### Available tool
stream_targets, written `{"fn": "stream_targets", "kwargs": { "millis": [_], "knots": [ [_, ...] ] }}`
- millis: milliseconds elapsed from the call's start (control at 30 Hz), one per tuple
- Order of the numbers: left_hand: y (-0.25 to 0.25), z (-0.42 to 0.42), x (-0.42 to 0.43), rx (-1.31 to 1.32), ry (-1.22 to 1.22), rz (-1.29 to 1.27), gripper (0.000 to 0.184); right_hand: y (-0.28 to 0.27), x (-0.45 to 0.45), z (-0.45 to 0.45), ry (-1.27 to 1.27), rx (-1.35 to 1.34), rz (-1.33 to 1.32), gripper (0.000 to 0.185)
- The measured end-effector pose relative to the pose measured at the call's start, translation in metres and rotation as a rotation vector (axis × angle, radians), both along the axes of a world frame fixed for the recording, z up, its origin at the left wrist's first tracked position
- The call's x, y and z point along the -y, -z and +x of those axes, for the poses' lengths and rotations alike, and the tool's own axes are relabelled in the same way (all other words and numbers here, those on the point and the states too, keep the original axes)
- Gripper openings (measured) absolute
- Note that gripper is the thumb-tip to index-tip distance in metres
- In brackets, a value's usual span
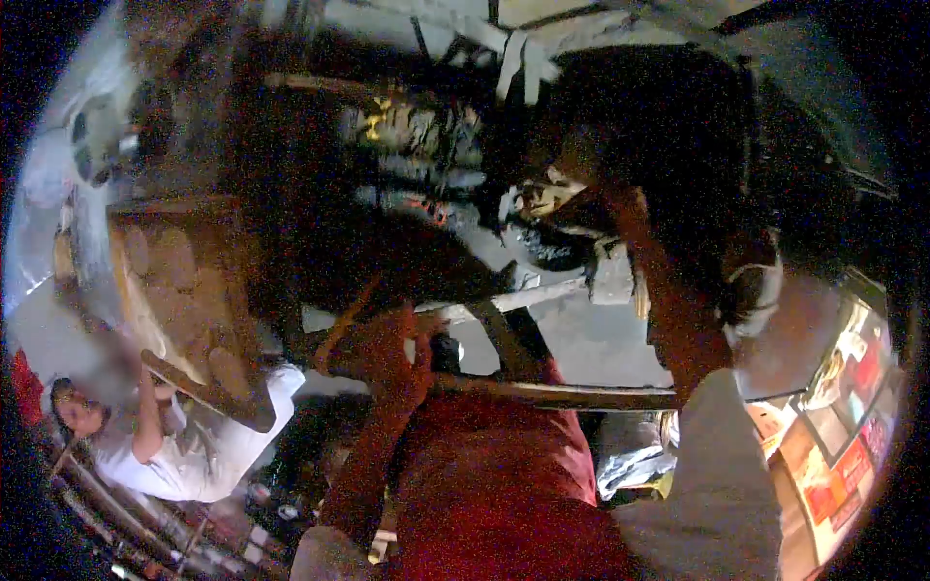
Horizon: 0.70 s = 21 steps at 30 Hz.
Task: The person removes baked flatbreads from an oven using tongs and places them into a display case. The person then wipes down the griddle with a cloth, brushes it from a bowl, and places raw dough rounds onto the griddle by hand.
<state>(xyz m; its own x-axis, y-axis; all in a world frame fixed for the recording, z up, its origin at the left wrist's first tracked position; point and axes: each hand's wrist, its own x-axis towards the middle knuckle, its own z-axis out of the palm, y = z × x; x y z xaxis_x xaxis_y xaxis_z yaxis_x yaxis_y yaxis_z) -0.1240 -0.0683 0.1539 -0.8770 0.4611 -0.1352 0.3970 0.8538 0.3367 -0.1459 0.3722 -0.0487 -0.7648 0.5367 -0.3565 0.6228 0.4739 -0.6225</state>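
Fingers of the left hand (399, 360) look bent, close beside a thin brown stick (351, 318); whether they pinch it, I cannot tell. Just beyond the long pale-edged rail (552, 392), that wrist would do well to stay loose and clear of the edge. Farther out, the right hand (628, 208) is near some pale pieces (541, 199), its fingertips lost in shadow; a light touch seems wise there. Well apart, a person (184, 455) is by a board (184, 290).
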Motion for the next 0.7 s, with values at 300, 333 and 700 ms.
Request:
{"fn": "stream_targets", "kwargs": {
  "millis": [300, 333, 700],
  "knots": [
    [-0.018, -0.052, -0.02, 0.095, 0.042, 0.008, 0.038, 0.092, -0.038, -0.076, 0.013, 0.129, 0.121, 0.05],
    [-0.018, -0.056, -0.022, 0.091, 0.049, 0.03, 0.038, 0.093, -0.039, -0.068, 0.045, 0.112, 0.09, 0.049],
    [0.011, -0.029, -0.025, 0.038, 0.024, 0.021, 0.038, 0.043, -0.032, 0.089, 0.577, -0.47, -0.312, 0.039]
  ]
}}
